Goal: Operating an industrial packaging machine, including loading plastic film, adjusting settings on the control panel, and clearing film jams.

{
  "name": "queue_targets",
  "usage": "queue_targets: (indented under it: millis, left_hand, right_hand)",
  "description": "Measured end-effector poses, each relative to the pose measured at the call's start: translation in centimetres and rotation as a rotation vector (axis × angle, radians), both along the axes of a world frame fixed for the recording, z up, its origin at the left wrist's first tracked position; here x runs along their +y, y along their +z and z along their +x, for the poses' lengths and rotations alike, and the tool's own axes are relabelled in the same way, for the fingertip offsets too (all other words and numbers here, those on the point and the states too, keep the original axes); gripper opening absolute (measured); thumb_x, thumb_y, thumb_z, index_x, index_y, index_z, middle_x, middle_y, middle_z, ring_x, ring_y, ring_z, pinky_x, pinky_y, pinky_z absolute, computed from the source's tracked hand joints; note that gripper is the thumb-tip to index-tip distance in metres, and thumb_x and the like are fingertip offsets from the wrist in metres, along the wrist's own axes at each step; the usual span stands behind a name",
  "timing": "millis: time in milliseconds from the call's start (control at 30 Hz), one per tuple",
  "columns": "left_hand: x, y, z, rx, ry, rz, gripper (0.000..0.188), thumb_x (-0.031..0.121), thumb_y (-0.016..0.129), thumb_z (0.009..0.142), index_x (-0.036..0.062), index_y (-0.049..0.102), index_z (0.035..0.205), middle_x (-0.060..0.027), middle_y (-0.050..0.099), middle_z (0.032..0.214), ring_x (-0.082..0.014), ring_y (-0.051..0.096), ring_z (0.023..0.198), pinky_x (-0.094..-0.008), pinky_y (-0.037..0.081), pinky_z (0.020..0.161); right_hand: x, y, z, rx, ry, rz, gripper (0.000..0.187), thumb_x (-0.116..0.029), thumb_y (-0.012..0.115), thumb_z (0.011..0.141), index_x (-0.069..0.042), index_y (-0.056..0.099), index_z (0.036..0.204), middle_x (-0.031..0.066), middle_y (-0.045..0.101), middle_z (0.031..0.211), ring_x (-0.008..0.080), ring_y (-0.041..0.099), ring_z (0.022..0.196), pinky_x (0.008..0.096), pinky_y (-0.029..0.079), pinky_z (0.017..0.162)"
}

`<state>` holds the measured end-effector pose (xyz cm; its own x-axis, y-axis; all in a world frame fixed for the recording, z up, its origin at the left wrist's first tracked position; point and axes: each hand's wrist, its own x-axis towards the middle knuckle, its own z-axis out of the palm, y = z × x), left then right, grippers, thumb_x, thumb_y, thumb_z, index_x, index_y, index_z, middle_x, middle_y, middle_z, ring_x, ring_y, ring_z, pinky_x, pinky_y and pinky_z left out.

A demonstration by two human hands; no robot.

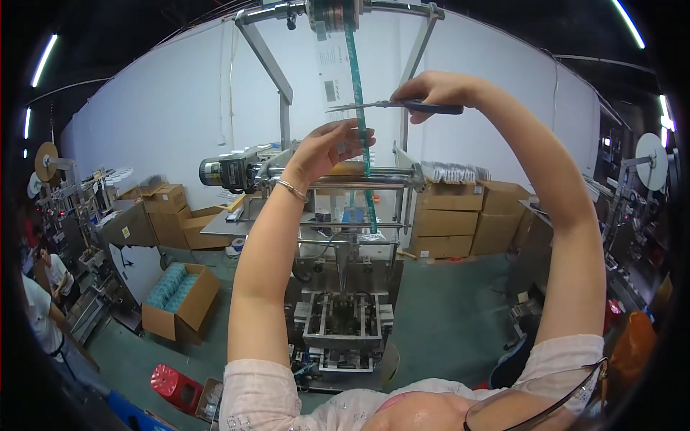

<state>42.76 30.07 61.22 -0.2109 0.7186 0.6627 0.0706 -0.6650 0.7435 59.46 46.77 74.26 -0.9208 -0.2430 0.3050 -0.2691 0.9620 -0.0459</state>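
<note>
A strip of printed clear packaging film [333, 68] with a green edge hangs from a film roll [335, 13] on the machine's top bar. My left hand [320, 149], a bangle at its wrist, grips the strip below the scissors, fingers curled at the film. In my raised right hand [447, 90] is a pair of scissors [435, 108] with dark handles. Their blades point left and cross the strip just above my left fingers. How far the blades are apart is hard to make out. Below, the strip runs down past the metal rollers [352, 179].
The packaging machine [341, 316] stands before me, with a motor [221, 172] at its left. Cardboard boxes [449, 219] are stacked behind on the right. An open carton [162, 323] of teal packs and a red stool [176, 388] are at left, near other people.
</note>
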Motion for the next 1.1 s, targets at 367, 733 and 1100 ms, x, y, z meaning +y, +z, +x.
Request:
queue_targets:
  millis: [367, 733, 1100]
  left_hand:
    - [-0.2, -0.3, -0.3, 0.064, -0.049, -0.031, 0.040, 0.021, 0.045, 0.086, -0.0050, 0.039, 0.116, -0.0194, 0.051, 0.109, -0.0286, 0.050, 0.103, -0.0345, 0.042, 0.088]
    - [-3.6, -5.1, 4.8, 0.598, 0.294, -0.204, 0.031, 0.025, 0.055, 0.081, 0.0029, 0.059, 0.102, -0.0115, 0.057, 0.104, -0.0207, 0.052, 0.102, -0.0336, 0.042, 0.086]
    - [-9.8, -17.7, 7.8, 0.408, 0.214, -0.728, 0.045, 0.010, 0.062, 0.072, -0.0027, 0.047, 0.112, -0.0125, 0.056, 0.103, -0.0200, 0.055, 0.093, -0.0326, 0.043, 0.083]
  right_hand:
    - [0.2, -0.5, -0.7, 0.079, 0.124, 0.040, 0.042, -0.015, 0.070, 0.061, 0.000, 0.059, 0.099, 0.0078, 0.060, 0.071, 0.0115, 0.055, 0.057, 0.0202, 0.044, 0.050]
    - [-1.6, -2.2, 4.2, 0.062, 0.329, -0.257, 0.045, -0.023, 0.069, 0.068, -0.002, 0.055, 0.106, 0.0013, 0.051, 0.070, 0.0086, 0.049, 0.062, 0.0210, 0.042, 0.054]
    - [11.0, -29.0, 14.5, 0.425, -0.146, -1.008, 0.054, -0.009, 0.070, 0.061, -0.006, 0.044, 0.108, -0.0002, 0.047, 0.077, 0.0086, 0.046, 0.071, 0.0195, 0.038, 0.063]
